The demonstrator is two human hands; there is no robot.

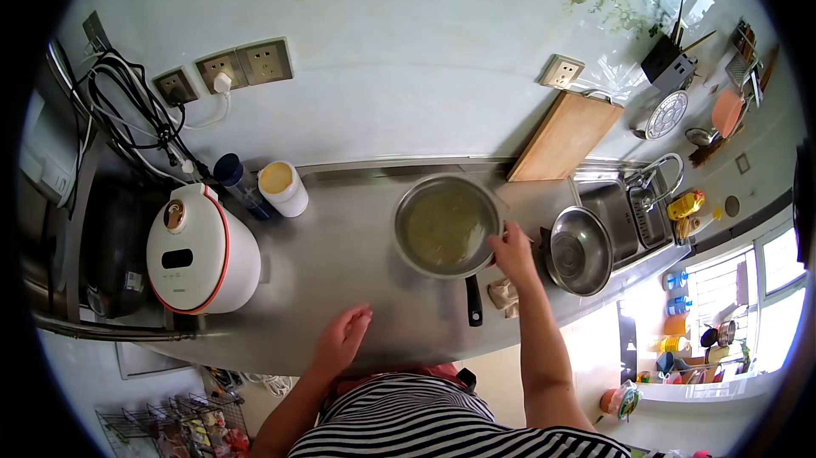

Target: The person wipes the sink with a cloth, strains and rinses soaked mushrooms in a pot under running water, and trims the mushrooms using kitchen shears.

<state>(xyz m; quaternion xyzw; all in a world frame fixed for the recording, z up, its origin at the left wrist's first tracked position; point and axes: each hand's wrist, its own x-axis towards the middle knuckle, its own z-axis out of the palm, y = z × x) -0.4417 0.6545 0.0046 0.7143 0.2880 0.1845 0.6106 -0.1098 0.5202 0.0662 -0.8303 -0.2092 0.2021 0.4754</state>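
A round stainless steel basin (448,224) with cloudy yellowish liquid in it is on the steel counter. My right hand (512,251) is closed on its right rim, thumb and fingers pinching the edge. Below the basin's near side, a black handle (473,302) sticks out; what it belongs to is hidden. A crumpled beige cloth (503,296) lies beside that handle, under my right wrist. Near the counter's front edge, my left hand (343,336) hovers with nothing in it, fingers loosely extended.
On the left stand a white rice cooker (204,250), a dark bottle (241,185) and a white canister (283,189). To the right are a steel bowl (580,251), a sink (609,200) with faucet, and a wooden cutting board (564,137) leaning on the wall.
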